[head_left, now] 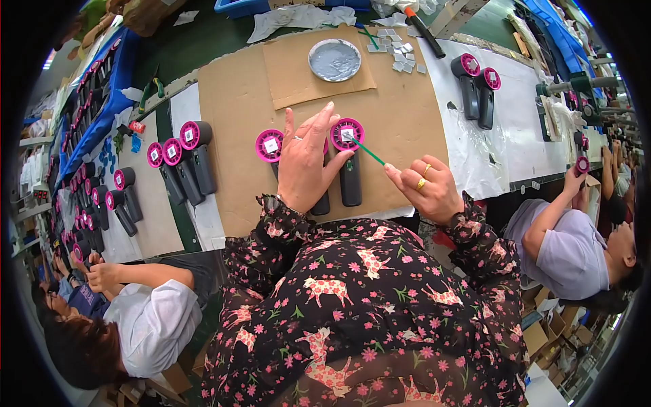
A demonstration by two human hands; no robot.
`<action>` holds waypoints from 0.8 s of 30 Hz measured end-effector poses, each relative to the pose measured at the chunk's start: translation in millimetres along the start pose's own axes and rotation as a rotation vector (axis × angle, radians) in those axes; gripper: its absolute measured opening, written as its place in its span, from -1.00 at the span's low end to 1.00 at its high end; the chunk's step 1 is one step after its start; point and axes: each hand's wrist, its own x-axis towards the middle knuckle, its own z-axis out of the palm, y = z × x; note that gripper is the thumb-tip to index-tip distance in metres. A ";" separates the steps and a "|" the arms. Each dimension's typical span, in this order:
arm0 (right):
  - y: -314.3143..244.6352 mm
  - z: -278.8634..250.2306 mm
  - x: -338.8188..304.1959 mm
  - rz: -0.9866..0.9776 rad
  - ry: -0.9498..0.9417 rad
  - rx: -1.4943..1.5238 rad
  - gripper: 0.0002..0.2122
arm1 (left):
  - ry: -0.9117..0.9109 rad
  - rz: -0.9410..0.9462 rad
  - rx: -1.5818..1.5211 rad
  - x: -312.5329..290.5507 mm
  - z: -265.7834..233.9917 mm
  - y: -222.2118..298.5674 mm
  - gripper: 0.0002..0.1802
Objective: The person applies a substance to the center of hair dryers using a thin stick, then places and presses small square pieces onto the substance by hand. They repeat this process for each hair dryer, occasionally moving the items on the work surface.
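The right hand [428, 190] pinches a thin green stick [369, 152] between thumb and fingertips. The stick slants toward the far left of the worktop [190, 42], its tip at the pale tile [347, 135] in the middle of a device [350, 178]. That device lies on the cardboard [234, 88] by the middle of the worktop's near edge. It is to the left of the right fingers, a little toward the far edge; its long axis runs straight from its pink head to a dark handle pointing at the near edge. The left hand [305, 163] is the nearer: its fingers are extended and loosely spread, the thumb lying across at the head's lower rim, though whether it presses I cannot tell. Beneath and beside that hand lie two more devices, one with its pink head [270, 145] showing to the left, the other mostly covered.

The heads are round, ribbed and glossy like plastic; the handles look smooth and matte. The cardboard is flat and brown, with a smaller piece on it bearing a round tin [335, 60] of thick, streaky grey paste. Thin square loose tiles [399, 51] are scattered toward the far edge, right of the tin.
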 end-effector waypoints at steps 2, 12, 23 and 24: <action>-0.1 -1.0 0.3 0.001 0.004 0.003 -0.53 | 0.011 0.004 -0.005 0.0 0.3 -0.1 0.06; -4.3 -4.3 9.1 0.184 0.216 0.183 -0.65 | 0.000 -0.003 0.006 -0.4 -0.3 -0.4 0.04; -13.5 -2.3 9.4 0.474 0.328 0.338 -0.77 | -0.007 -0.009 0.009 -0.1 -0.7 0.9 0.03; -16.4 -4.2 11.5 0.566 0.333 0.407 -0.79 | -0.007 -0.010 0.011 -0.8 -0.9 0.3 0.03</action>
